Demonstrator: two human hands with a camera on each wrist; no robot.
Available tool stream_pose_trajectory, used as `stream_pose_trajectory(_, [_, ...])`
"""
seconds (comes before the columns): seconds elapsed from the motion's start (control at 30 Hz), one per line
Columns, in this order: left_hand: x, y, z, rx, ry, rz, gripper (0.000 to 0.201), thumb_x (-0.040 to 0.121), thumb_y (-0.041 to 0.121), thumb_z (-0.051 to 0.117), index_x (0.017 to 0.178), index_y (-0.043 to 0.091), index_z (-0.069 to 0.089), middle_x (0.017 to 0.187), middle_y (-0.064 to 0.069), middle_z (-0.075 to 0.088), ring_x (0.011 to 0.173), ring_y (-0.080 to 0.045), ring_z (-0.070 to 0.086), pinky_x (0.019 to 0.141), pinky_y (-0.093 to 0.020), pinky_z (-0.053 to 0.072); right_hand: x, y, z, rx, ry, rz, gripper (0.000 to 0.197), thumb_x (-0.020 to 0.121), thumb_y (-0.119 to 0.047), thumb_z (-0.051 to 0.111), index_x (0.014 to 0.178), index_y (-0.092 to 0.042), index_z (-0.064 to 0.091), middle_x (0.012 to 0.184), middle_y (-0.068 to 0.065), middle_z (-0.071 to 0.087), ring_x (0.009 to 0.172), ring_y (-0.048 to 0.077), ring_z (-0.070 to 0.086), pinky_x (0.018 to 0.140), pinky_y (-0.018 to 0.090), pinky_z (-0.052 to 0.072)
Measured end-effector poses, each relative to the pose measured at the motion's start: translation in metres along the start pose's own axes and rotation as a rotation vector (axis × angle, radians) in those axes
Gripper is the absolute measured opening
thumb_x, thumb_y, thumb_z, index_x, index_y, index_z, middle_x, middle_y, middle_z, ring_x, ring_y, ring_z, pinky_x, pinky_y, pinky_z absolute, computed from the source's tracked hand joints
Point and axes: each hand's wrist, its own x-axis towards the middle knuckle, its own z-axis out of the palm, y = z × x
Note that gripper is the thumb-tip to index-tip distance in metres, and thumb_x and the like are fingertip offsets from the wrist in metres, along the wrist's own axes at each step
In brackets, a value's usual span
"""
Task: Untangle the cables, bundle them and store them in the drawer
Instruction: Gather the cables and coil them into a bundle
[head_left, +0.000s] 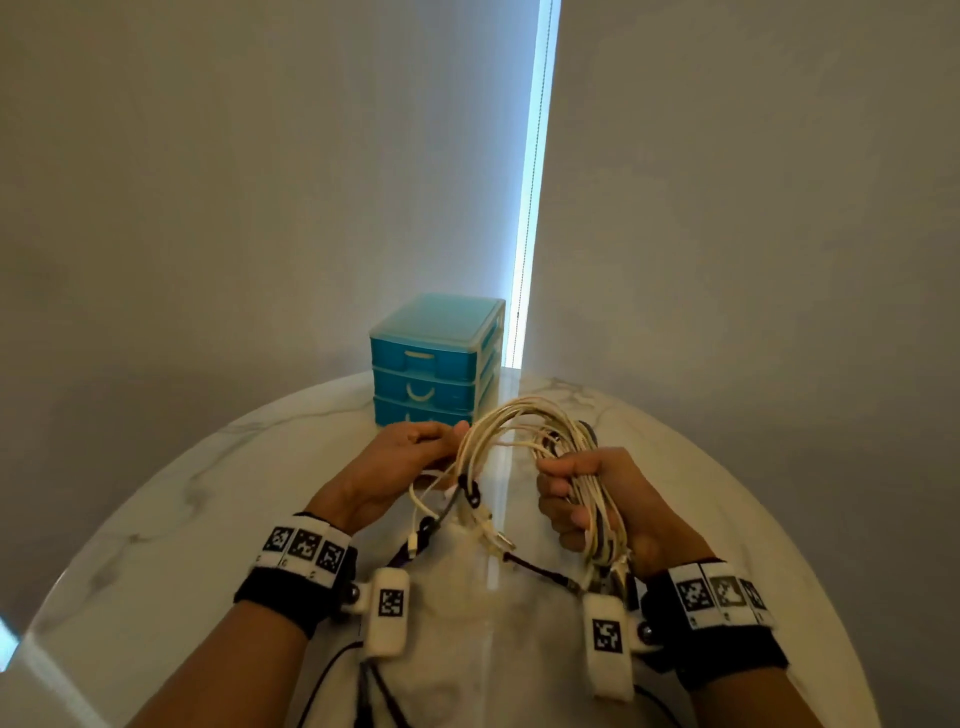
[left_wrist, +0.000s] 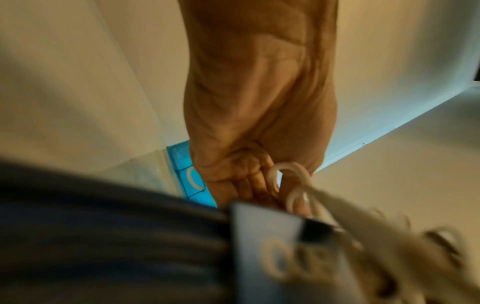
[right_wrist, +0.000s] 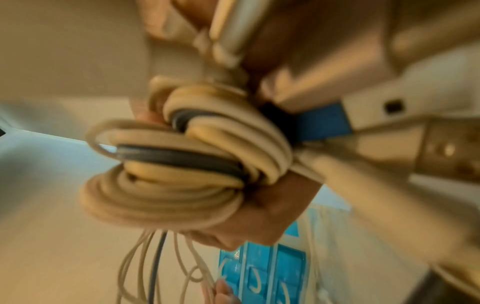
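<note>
A looped bundle of white cables (head_left: 524, 431) with one dark strand hangs between my two hands above the marble table (head_left: 182, 509). My right hand (head_left: 582, 499) grips one side of the coil in its fist; the right wrist view shows the coils (right_wrist: 187, 164) wrapped over the fingers. My left hand (head_left: 415, 452) pinches the other side of the loop, with white cable (left_wrist: 288, 176) curving past its fingertips. Loose plug ends (head_left: 488, 525) dangle below. The blue three-drawer unit (head_left: 436, 364) stands just beyond my left hand, all drawers closed.
The round marble table ends at a curved edge on both sides. Plain walls stand behind, with a bright vertical strip of light (head_left: 530, 208) right of the drawer unit. Black wires (head_left: 363, 686) from the wrist cameras trail near my forearms.
</note>
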Motion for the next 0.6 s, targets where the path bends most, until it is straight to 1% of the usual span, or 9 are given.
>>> stream_pose_trajectory(0.07, [0.004, -0.006, -0.005, -0.078, 0.053, -0.028, 0.038, 0.099, 0.040, 0.069, 0.106, 0.005, 0.081, 0.090, -0.011, 0.077, 0.081, -0.019, 0.071, 0.076, -0.028, 0.060, 0.002, 0.000, -0.002, 0.022, 0.022, -0.013, 0.029, 0.091, -0.026, 0.064, 0.070, -0.014, 0.050, 0.049, 0.004, 0.042, 0.036, 0.013, 0.035, 0.041, 0.025, 0.022])
stream_pose_trajectory(0.13, [0.008, -0.007, -0.007, -0.232, 0.062, -0.070, 0.038, 0.100, 0.035, 0.069, 0.110, 0.000, 0.079, 0.077, -0.007, 0.068, 0.065, -0.011, 0.063, 0.063, -0.020, 0.056, 0.004, 0.001, -0.002, 0.027, 0.059, -0.026, 0.030, 0.092, -0.027, 0.064, 0.069, -0.014, 0.051, 0.049, 0.004, 0.043, 0.035, 0.013, 0.035, 0.038, 0.023, 0.025])
stream_pose_trajectory(0.2, [0.013, -0.002, -0.007, -0.453, 0.007, -0.125, 0.038, 0.100, 0.031, 0.068, 0.115, -0.004, 0.074, 0.069, -0.004, 0.058, 0.049, -0.005, 0.052, 0.047, -0.014, 0.049, 0.006, 0.002, -0.003, 0.033, 0.096, -0.044, 0.030, 0.092, -0.026, 0.065, 0.069, -0.014, 0.051, 0.050, 0.004, 0.042, 0.035, 0.012, 0.035, 0.036, 0.022, 0.027])
stream_pose_trajectory(0.27, [0.014, 0.002, -0.009, -0.595, -0.092, -0.165, 0.039, 0.099, 0.028, 0.068, 0.121, -0.003, 0.067, 0.069, -0.003, 0.054, 0.042, -0.005, 0.046, 0.039, -0.013, 0.043, 0.004, 0.002, -0.005, 0.046, 0.124, -0.081, 0.030, 0.091, -0.026, 0.066, 0.068, -0.014, 0.051, 0.050, 0.003, 0.042, 0.035, 0.012, 0.035, 0.038, 0.023, 0.026])
stream_pose_trajectory(0.37, [0.010, -0.001, -0.018, -0.645, -0.194, -0.177, 0.045, 0.095, 0.030, 0.077, 0.129, 0.001, 0.069, 0.075, -0.001, 0.053, 0.047, -0.006, 0.045, 0.045, -0.018, 0.044, -0.002, -0.003, -0.015, 0.147, 0.131, -0.148, 0.031, 0.093, -0.026, 0.065, 0.068, -0.014, 0.051, 0.050, 0.002, 0.041, 0.036, 0.012, 0.034, 0.040, 0.023, 0.023])
stream_pose_trajectory(0.47, [0.008, -0.006, -0.028, -0.730, -0.130, -0.166, 0.033, 0.100, 0.029, 0.069, 0.123, 0.006, 0.071, 0.071, 0.002, 0.049, 0.059, -0.009, 0.048, 0.063, -0.024, 0.050, -0.006, -0.006, -0.025, 0.260, 0.121, -0.201, 0.032, 0.098, -0.026, 0.061, 0.070, -0.016, 0.049, 0.049, 0.001, 0.039, 0.036, 0.011, 0.032, 0.039, 0.023, 0.024])
stream_pose_trajectory(0.5, [0.008, -0.006, -0.029, -0.767, -0.122, -0.156, 0.027, 0.100, 0.028, 0.070, 0.118, 0.009, 0.070, 0.070, 0.002, 0.048, 0.061, -0.009, 0.046, 0.065, -0.025, 0.050, -0.006, -0.005, -0.026, 0.282, 0.121, -0.218, 0.033, 0.100, -0.026, 0.059, 0.071, -0.016, 0.048, 0.049, 0.001, 0.039, 0.036, 0.011, 0.032, 0.038, 0.022, 0.025])
stream_pose_trajectory(0.53, [0.007, -0.003, -0.029, -0.801, -0.144, -0.143, 0.024, 0.097, 0.027, 0.075, 0.114, 0.011, 0.069, 0.069, 0.003, 0.045, 0.061, -0.009, 0.042, 0.064, -0.024, 0.046, -0.006, -0.004, -0.027, 0.296, 0.121, -0.235, 0.033, 0.101, -0.026, 0.058, 0.071, -0.016, 0.048, 0.049, 0.000, 0.040, 0.036, 0.011, 0.032, 0.037, 0.022, 0.026])
stream_pose_trajectory(0.6, [0.006, 0.001, -0.029, -0.732, -0.180, -0.121, 0.026, 0.096, 0.026, 0.078, 0.113, 0.013, 0.063, 0.073, 0.004, 0.037, 0.058, -0.007, 0.025, 0.053, -0.018, 0.029, -0.004, -0.001, -0.027, 0.307, 0.135, -0.262, 0.033, 0.102, -0.026, 0.058, 0.071, -0.016, 0.049, 0.050, 0.000, 0.041, 0.036, 0.010, 0.033, 0.037, 0.021, 0.026])
